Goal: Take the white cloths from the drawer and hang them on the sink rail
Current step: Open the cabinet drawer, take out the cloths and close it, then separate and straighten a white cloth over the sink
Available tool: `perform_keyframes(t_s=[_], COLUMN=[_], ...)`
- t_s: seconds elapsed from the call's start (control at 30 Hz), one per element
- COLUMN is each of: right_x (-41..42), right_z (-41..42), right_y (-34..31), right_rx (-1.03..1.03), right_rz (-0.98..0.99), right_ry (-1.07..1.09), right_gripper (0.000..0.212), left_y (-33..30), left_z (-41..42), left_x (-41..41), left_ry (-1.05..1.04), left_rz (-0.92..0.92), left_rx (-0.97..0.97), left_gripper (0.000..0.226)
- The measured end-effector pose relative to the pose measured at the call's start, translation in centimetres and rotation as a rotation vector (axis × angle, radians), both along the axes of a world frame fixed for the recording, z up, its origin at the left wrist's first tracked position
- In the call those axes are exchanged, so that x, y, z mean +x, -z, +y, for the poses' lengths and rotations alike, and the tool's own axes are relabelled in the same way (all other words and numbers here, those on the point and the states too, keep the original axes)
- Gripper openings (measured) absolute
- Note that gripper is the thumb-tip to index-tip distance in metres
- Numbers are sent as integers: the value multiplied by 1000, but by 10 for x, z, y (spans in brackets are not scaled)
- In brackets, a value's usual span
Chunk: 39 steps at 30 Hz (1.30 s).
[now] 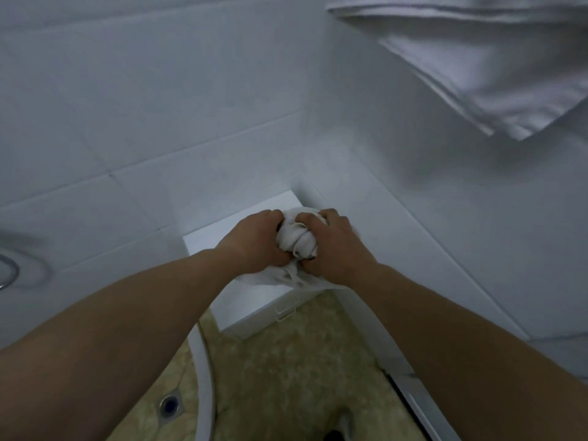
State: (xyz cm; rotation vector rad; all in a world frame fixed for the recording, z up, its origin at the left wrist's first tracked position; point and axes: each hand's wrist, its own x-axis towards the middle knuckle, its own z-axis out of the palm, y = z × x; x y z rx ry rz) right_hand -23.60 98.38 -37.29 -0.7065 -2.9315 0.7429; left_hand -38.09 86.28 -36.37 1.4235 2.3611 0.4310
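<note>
Both hands on one bunched white cloth, held over the top of a small white cabinet in the corner of the tiled walls. Left hand grips the cloth's left side, fingers curled tight round it. Right hand grips the right side the same way, its fingers wrapped into the wad. Cloth is scrunched between the two fists, touching both; a loose part hangs below the hands and drapes over the cabinet's front edge. A thin hem or cord loop shows on the wad; can't tell which.

Cabinet front has a small clear handle near its top; can't tell whether the drawer is open, hands and cloth cover it.

Folded white towels hang top right, well apart from the hands. Floor is mottled beige tile with a round drain lower left, beside a curved white rim. Chrome fitting at far left edge.
</note>
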Motion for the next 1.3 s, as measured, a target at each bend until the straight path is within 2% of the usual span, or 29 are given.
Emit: perform_keyframes(t_s=[0.23,0.47,0.67,0.83,0.9,0.97,1.07,1.2,1.3], right_x=[45,112,156,228,253,278,318,367,392], right_z=[43,68,79,57,38,15,-31,-86,-127], right_y=[-39,-29,-23,-31,-31,-37,-49,-72,-83], right_rx=[4,-22,-33,-27,-9,7,19,32,50], right_rz=[3,10,16,4,9,25,18,-50,-86], right_ry=[60,292,577,1036,1185,1348,1572,1738,1845], right_gripper=[76,77,78,81,80,79,74,74,74], left_y=[-44,-47,-41,-57,-59,-59,-72,-82,-89], left_z=[50,115,182,235,240,241,220,185,158], left_x=[41,89,119,202,236,275,339,409,454], left_ry=[26,247,551,999,1119,1282,1470,1640,1767], left_rz=[-7,15,12,-22,-83,-87,-71,-84,-108], left_rx=[-19,-95,-110,-74,-67,-41,-37,-6,12], left_gripper=[44,46,52,32,34,43,30,36,33])
